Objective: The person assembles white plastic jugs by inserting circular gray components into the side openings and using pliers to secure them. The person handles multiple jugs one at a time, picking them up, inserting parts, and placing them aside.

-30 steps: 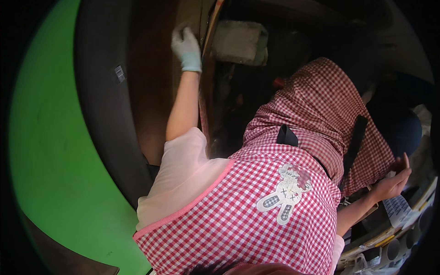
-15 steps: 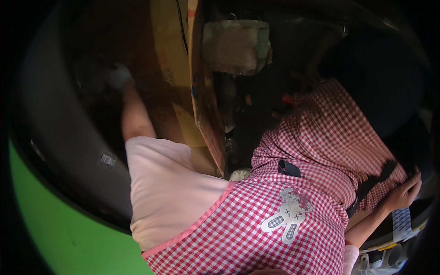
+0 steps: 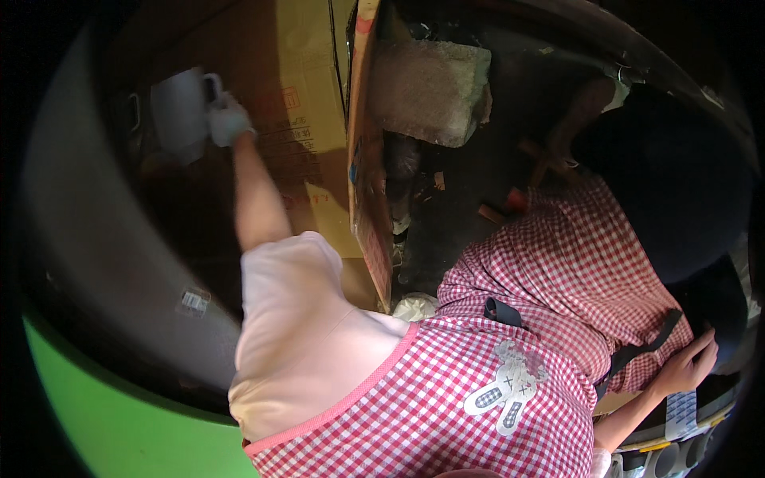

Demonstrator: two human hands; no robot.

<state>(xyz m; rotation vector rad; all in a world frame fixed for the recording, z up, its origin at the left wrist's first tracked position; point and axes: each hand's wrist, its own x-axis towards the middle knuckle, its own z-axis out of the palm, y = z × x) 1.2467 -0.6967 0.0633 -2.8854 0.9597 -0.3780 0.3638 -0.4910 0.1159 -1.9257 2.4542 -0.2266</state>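
Observation:
My left hand (image 3: 231,124), in a pale glove, reaches into the dark space at the upper left. Its fingers close at the side of a blurred white piece (image 3: 179,115) that has a loop-shaped handle on the hand's side. What kind of thing it is I cannot make out. At the lower right my right hand (image 3: 690,365) is bare and rests against dark cloth beside the checked apron (image 3: 414,390). Its fingers are loosely bent and apart, and I see nothing in them.
A cardboard sheet (image 3: 307,143) lies under my left arm, with an upright cardboard edge (image 3: 362,183) beside it. Past that edge sits a rough grey block (image 3: 434,89). Dark curved panelling (image 3: 103,207) and a green surface (image 3: 103,406) lie to the left. A blue-and-white strip (image 3: 681,414) hangs below my right hand.
My left hand has moved slightly right, and the white piece beside it has come out of the dark into clearer view. The right hand keeps nearly the same place, slightly lower in the picture.

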